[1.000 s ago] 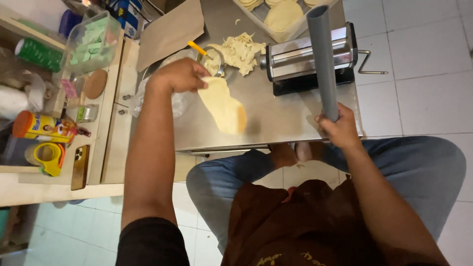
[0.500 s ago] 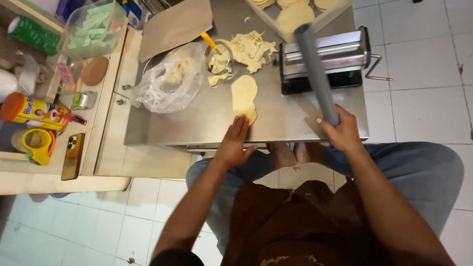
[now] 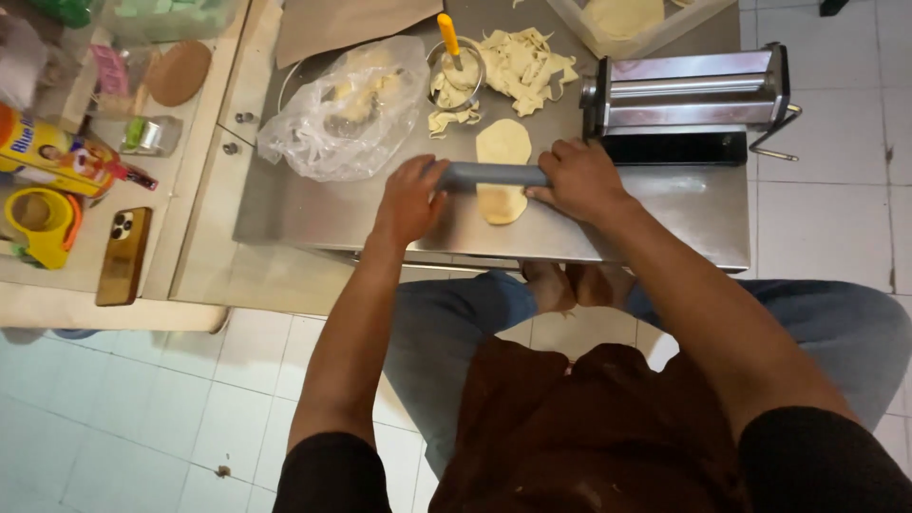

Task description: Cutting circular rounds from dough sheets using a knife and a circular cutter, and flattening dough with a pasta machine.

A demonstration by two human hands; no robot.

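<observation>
Both hands, the left hand and the right hand, are closed around the grey rolling pin, which lies across the flat dough piece on the metal tabletop; the rolling step seems in hand, calling for even pressure

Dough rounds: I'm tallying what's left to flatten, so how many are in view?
2, maybe more hidden: one dough round on the steel table under the grey roller; another in the clear tub.
</observation>
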